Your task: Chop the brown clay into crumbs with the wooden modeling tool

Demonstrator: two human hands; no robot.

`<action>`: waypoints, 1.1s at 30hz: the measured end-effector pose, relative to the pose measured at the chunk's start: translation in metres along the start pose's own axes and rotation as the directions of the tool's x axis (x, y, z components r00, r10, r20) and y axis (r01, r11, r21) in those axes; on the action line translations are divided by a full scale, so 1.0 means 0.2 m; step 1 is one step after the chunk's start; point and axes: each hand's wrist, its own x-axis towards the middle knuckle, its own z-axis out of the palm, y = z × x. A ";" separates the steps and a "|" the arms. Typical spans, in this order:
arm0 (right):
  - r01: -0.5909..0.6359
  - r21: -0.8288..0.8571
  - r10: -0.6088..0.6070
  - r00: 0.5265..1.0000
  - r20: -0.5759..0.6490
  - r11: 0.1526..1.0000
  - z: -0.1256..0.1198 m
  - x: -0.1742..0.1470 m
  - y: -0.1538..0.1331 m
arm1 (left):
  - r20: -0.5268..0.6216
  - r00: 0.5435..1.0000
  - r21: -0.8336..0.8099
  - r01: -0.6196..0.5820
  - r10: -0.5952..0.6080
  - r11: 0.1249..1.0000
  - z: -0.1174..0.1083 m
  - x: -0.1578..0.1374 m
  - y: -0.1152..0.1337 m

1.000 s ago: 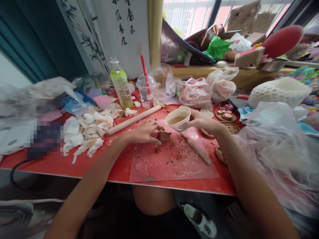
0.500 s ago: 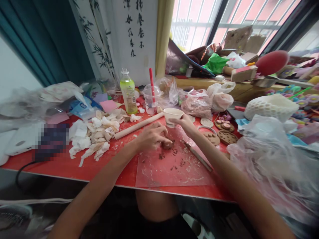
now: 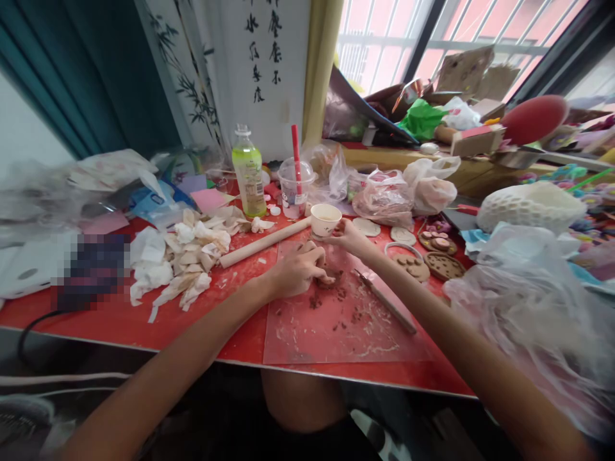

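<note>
My right hand (image 3: 348, 237) grips the side of a small white paper cup (image 3: 325, 221) near its base. The cup stands upright at the back of the transparent work mat (image 3: 300, 339), with pale liquid inside. Closer to me, my left hand (image 3: 298, 271) has its fingers curled onto a brown lump of clay (image 3: 331, 280), partly hidden beneath them. Dark clay crumbs (image 3: 339, 294) and pale shavings lie around it. Right of the lump lies a slim pointed tool (image 3: 387, 302), under the line of my right forearm.
A rolling pin (image 3: 264, 243) lies diagonally behind my left hand, beside crumpled tissues (image 3: 192, 253). At the back stand a bottle (image 3: 248, 176) and a lidded cup with a red straw (image 3: 294, 186). Clay discs (image 3: 444, 264) and plastic bags (image 3: 523, 301) fill the right.
The paper cup has shifted slightly left and gone from held above the table to standing lower, with my right hand lower on its side. My left hand stays at the clay.
</note>
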 end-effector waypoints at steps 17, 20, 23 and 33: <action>0.132 -0.768 0.095 0.965 0.244 0.627 -0.42 -0.58 -0.14 | -0.435 0.889 -0.084 0.120 -0.145 0.989 0.06 -0.04 -0.01; 0.107 -0.501 -0.001 0.978 0.207 0.859 -0.46 -0.47 -0.18 | -0.379 0.914 -0.071 0.127 -0.145 0.989 0.07 -0.04 -0.02; 0.007 -0.218 0.059 0.954 0.294 0.976 -0.49 -0.37 -0.23 | -0.406 0.894 -0.109 0.162 -0.192 0.981 0.07 -0.04 -0.02; 0.068 -0.325 0.044 0.944 0.327 0.943 -0.44 -0.24 -0.20 | -0.425 0.861 -0.115 0.254 -0.279 0.960 0.07 -0.03 -0.02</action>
